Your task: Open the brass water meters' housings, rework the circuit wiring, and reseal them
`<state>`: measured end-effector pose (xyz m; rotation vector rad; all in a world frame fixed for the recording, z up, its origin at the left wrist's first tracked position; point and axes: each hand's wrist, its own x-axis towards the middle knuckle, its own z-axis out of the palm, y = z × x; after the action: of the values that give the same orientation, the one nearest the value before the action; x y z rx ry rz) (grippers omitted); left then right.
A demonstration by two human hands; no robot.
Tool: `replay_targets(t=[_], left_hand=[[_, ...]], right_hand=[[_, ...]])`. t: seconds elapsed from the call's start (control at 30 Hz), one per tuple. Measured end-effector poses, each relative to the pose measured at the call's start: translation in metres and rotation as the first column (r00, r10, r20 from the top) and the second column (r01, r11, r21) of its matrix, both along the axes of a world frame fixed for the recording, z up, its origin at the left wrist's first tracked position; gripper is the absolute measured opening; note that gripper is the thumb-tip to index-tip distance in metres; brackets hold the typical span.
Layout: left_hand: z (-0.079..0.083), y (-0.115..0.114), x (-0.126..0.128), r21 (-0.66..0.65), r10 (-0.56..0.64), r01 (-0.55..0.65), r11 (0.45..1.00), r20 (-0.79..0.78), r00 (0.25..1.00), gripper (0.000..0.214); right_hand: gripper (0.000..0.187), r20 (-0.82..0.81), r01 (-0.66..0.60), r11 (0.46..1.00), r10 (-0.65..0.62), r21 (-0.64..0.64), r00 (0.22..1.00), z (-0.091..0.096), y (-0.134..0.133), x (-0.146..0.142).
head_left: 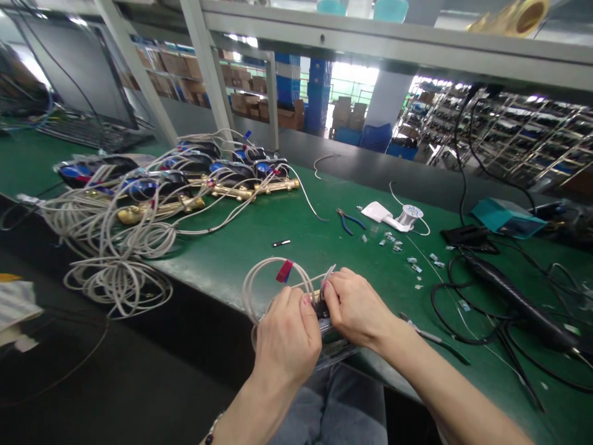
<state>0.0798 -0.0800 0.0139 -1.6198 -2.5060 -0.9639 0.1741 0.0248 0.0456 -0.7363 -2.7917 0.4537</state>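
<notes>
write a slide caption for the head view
Left hand and right hand pinch a small black part on a coiled grey cable.

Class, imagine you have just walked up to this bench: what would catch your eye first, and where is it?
Front and centre, the left hand and right hand pinch a small dark part on a looped grey cable with a red tag. At far left lies a row of brass-bodied meters tangled in pale cable coils. A black soldering iron lies at right.

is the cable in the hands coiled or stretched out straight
Coiled: the grey cable loops round in a ring beside the left hand, its ends meeting at the right hand.
</notes>
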Motion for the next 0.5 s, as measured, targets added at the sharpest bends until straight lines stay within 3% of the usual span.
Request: replay_targets(t=[0.5], left_hand=[[-0.0069,0.0027,-0.0065,0.14,-0.081,0.082,0.987,-0.007,0.997,0.031]], right_hand=[[0.032,0.084,0.033,0.999,-0.032,-0.012,0.996,-0.0014,0.0032,-0.0038]])
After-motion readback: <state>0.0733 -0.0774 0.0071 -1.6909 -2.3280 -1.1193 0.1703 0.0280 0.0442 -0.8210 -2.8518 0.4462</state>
